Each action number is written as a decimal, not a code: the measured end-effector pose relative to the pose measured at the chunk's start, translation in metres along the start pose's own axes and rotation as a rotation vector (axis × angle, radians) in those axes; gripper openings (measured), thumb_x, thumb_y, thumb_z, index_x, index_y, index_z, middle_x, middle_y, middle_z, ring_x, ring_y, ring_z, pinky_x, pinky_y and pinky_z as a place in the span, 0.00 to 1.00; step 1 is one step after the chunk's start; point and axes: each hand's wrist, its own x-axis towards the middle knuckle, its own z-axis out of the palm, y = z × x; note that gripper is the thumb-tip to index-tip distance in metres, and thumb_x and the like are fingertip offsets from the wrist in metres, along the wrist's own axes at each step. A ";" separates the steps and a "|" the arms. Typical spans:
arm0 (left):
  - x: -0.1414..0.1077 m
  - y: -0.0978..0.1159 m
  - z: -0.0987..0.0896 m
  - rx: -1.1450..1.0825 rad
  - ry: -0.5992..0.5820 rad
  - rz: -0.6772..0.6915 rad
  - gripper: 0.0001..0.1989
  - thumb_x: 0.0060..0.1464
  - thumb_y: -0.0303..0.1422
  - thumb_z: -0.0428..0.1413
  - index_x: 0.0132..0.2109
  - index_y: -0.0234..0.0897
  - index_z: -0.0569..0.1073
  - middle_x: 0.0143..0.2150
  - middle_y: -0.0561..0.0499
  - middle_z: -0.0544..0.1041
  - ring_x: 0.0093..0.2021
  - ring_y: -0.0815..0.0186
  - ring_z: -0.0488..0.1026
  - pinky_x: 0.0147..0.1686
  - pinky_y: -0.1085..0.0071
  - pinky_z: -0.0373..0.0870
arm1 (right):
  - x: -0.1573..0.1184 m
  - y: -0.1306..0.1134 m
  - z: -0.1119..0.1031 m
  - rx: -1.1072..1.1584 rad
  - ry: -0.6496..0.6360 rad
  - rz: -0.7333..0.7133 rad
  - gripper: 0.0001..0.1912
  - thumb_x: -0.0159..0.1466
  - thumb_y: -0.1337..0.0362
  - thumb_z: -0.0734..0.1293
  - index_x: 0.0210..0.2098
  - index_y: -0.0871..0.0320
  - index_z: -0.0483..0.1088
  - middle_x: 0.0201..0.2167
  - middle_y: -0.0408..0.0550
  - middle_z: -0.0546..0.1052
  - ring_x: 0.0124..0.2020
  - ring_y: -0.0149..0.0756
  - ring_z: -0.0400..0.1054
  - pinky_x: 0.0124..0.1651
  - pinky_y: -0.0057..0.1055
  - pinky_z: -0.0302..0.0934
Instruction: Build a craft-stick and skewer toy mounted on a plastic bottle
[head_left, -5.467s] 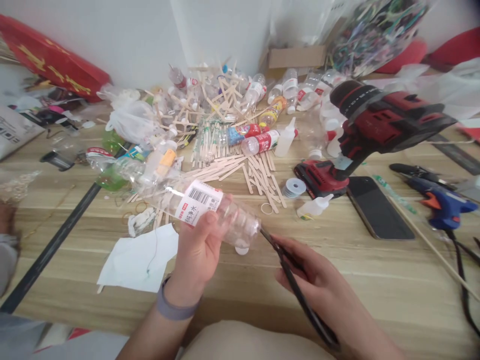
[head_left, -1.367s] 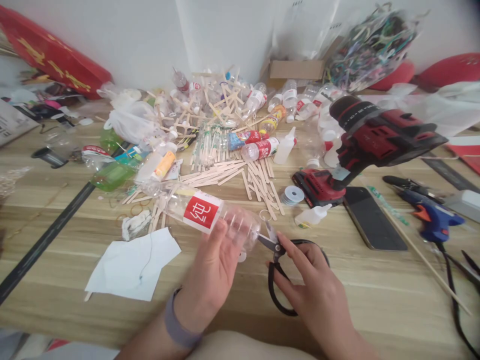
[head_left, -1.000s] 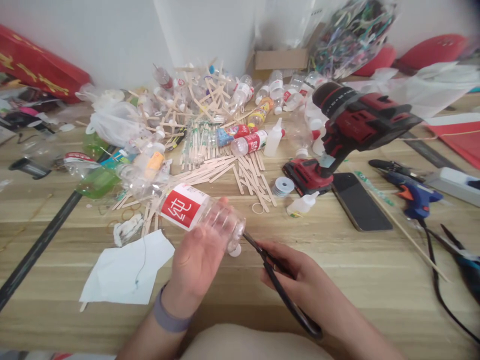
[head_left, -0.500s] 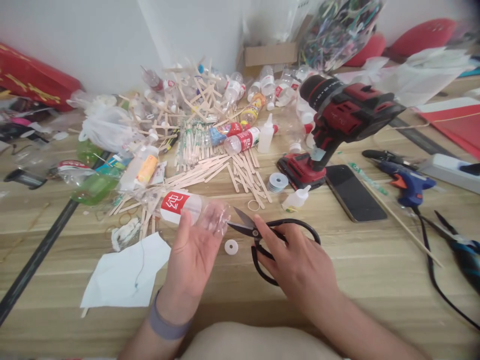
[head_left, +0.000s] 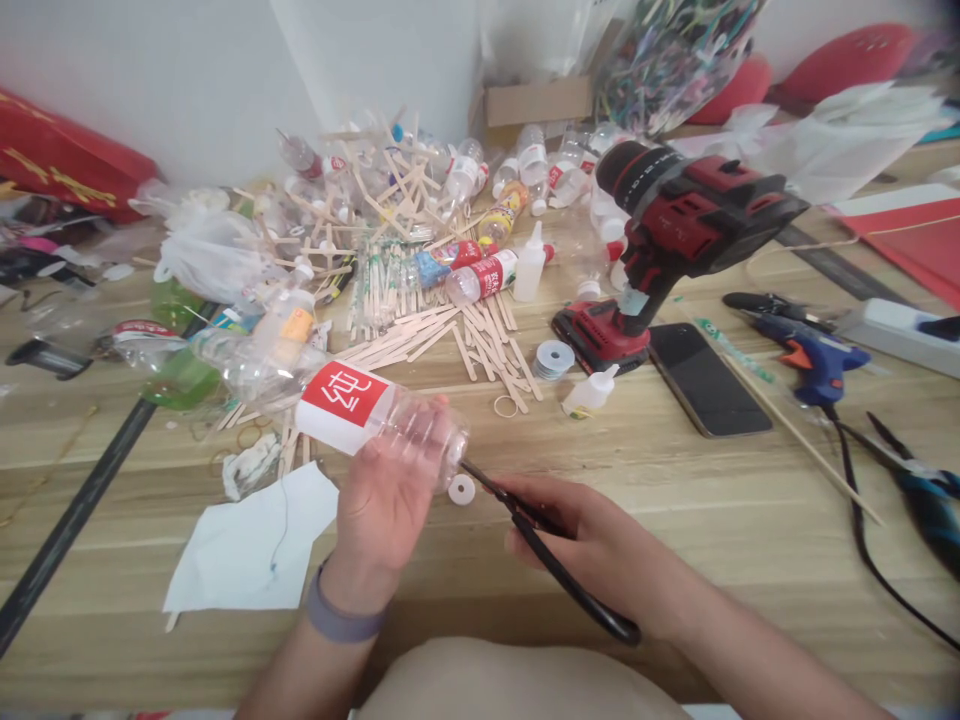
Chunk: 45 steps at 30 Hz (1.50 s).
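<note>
The black-handled scissors (head_left: 576, 582), gripped by the right hand (head_left: 600, 532), had just been twisted edge-on at the base of the water bottle (head_left: 346, 402), held above the desk (head_left: 472, 590) in the left hand (head_left: 384, 512), apparently for boring.

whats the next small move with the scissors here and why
Probably a small snip at the end of the bottle nearest the right hand: that hand holds the scissors with their tip at that end, and the left hand supports the bottle. The blades show edge-on, so I can't tell if they've pierced the plastic.
</note>
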 end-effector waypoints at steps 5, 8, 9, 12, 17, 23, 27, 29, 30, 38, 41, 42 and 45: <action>-0.002 0.000 0.000 0.064 -0.094 0.021 0.24 0.37 0.40 0.71 0.43 0.40 0.80 0.47 0.47 0.81 0.54 0.55 0.75 0.53 0.64 0.72 | -0.002 -0.004 -0.003 0.219 -0.180 0.211 0.23 0.57 0.53 0.68 0.50 0.55 0.76 0.20 0.36 0.58 0.21 0.26 0.47 0.23 0.24 0.44; -0.002 -0.001 0.000 0.065 -0.063 0.002 0.21 0.39 0.40 0.71 0.42 0.39 0.80 0.42 0.48 0.82 0.47 0.59 0.78 0.48 0.67 0.75 | -0.002 0.001 -0.003 -0.024 -0.104 0.090 0.23 0.59 0.55 0.66 0.52 0.54 0.76 0.23 0.39 0.63 0.21 0.27 0.51 0.24 0.25 0.49; -0.001 -0.002 0.001 0.059 -0.038 -0.008 0.19 0.41 0.38 0.70 0.42 0.38 0.80 0.42 0.48 0.82 0.46 0.60 0.78 0.47 0.68 0.76 | -0.001 0.004 -0.002 -0.201 -0.004 -0.021 0.23 0.60 0.57 0.65 0.53 0.53 0.76 0.26 0.41 0.66 0.22 0.27 0.55 0.26 0.26 0.53; 0.001 -0.005 0.006 0.014 0.049 -0.010 0.10 0.52 0.34 0.63 0.42 0.36 0.78 0.42 0.48 0.81 0.44 0.63 0.78 0.48 0.69 0.75 | 0.004 0.015 0.003 -0.792 0.354 -0.345 0.27 0.59 0.64 0.66 0.59 0.54 0.72 0.34 0.49 0.73 0.26 0.33 0.64 0.28 0.29 0.60; 0.000 -0.002 0.018 -0.090 0.154 -0.018 0.09 0.65 0.32 0.51 0.44 0.36 0.76 0.42 0.48 0.80 0.43 0.64 0.79 0.47 0.68 0.76 | 0.011 0.027 0.008 -1.232 0.649 -0.610 0.25 0.62 0.66 0.64 0.58 0.59 0.71 0.31 0.52 0.74 0.26 0.39 0.71 0.22 0.29 0.61; 0.003 0.003 0.022 -0.140 0.290 -0.103 0.14 0.69 0.34 0.45 0.43 0.36 0.73 0.39 0.47 0.80 0.40 0.64 0.80 0.44 0.65 0.78 | 0.009 0.023 0.011 -1.006 0.569 -0.450 0.24 0.59 0.64 0.67 0.56 0.53 0.72 0.36 0.50 0.74 0.26 0.38 0.72 0.23 0.30 0.64; 0.006 0.011 0.021 -0.134 0.307 -0.106 0.18 0.70 0.38 0.42 0.41 0.36 0.74 0.36 0.45 0.81 0.36 0.62 0.81 0.38 0.65 0.79 | 0.001 0.020 0.007 -0.619 0.378 -0.346 0.26 0.62 0.64 0.64 0.60 0.53 0.68 0.37 0.49 0.73 0.30 0.36 0.71 0.33 0.34 0.68; 0.008 0.014 0.020 -0.134 0.299 -0.096 0.19 0.69 0.39 0.42 0.40 0.36 0.74 0.34 0.46 0.81 0.35 0.62 0.81 0.38 0.66 0.79 | -0.004 0.021 0.001 -0.361 0.248 -0.270 0.26 0.65 0.60 0.62 0.63 0.53 0.66 0.37 0.49 0.74 0.28 0.33 0.68 0.32 0.32 0.67; 0.009 0.015 0.019 -0.136 0.290 -0.091 0.19 0.69 0.40 0.42 0.40 0.37 0.75 0.34 0.46 0.81 0.35 0.62 0.81 0.38 0.65 0.79 | -0.007 0.021 -0.002 -0.222 0.189 -0.226 0.26 0.66 0.57 0.61 0.63 0.52 0.66 0.38 0.50 0.75 0.27 0.32 0.66 0.31 0.30 0.66; 0.011 0.013 0.020 -0.164 0.300 -0.102 0.15 0.67 0.37 0.47 0.42 0.35 0.75 0.35 0.45 0.81 0.37 0.59 0.80 0.40 0.64 0.79 | -0.012 0.023 -0.003 0.293 0.038 -0.069 0.32 0.64 0.44 0.64 0.62 0.52 0.67 0.41 0.53 0.75 0.25 0.30 0.62 0.27 0.28 0.61; 0.011 0.015 0.021 -0.151 0.309 -0.090 0.12 0.64 0.34 0.48 0.41 0.36 0.76 0.34 0.45 0.82 0.36 0.59 0.80 0.39 0.64 0.79 | -0.015 0.021 -0.002 -0.026 0.058 -0.197 0.26 0.67 0.53 0.62 0.63 0.49 0.67 0.39 0.50 0.77 0.35 0.36 0.71 0.37 0.31 0.68; 0.011 0.015 0.020 -0.152 0.299 -0.078 0.11 0.63 0.33 0.49 0.41 0.36 0.76 0.34 0.45 0.82 0.36 0.60 0.81 0.39 0.64 0.79 | -0.016 0.021 -0.002 -0.140 0.073 -0.248 0.24 0.67 0.57 0.61 0.63 0.49 0.67 0.40 0.50 0.77 0.39 0.37 0.73 0.42 0.33 0.69; 0.010 0.015 0.018 -0.146 0.260 -0.054 0.09 0.60 0.31 0.51 0.41 0.36 0.76 0.35 0.45 0.82 0.37 0.59 0.81 0.40 0.62 0.80 | -0.018 0.025 -0.002 -0.425 0.126 -0.361 0.26 0.67 0.66 0.59 0.64 0.51 0.64 0.39 0.49 0.77 0.40 0.37 0.74 0.43 0.32 0.70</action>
